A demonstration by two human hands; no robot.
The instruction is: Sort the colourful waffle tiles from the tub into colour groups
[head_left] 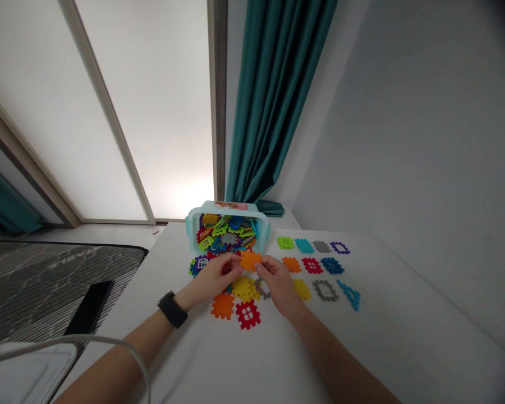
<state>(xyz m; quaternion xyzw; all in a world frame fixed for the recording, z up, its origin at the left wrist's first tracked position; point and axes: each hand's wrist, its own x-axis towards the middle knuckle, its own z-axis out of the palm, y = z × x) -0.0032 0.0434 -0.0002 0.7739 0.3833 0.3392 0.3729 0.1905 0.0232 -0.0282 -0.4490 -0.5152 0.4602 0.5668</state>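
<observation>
Between my two hands an orange notched square building tile (251,260) is held up in front of a tipped bin (191,224). My left hand (212,276), with a black watch on its wrist, pinches the tile's left edge. The right edge is gripped by the thumb and fingers of my right hand (281,283). Just below the hands lie yellow tiles (244,289), a grey frame tile (262,287) partly hidden by my right hand, another orange tile (223,307) and a red window tile (248,315).
Several tiles lie in rows on the right, including a lime tile (285,242), a dark blue tile (332,265) and a blue triangular piece (350,294). The white table (278,359) meets the wall on the right. A white cable (109,338) arcs at lower left.
</observation>
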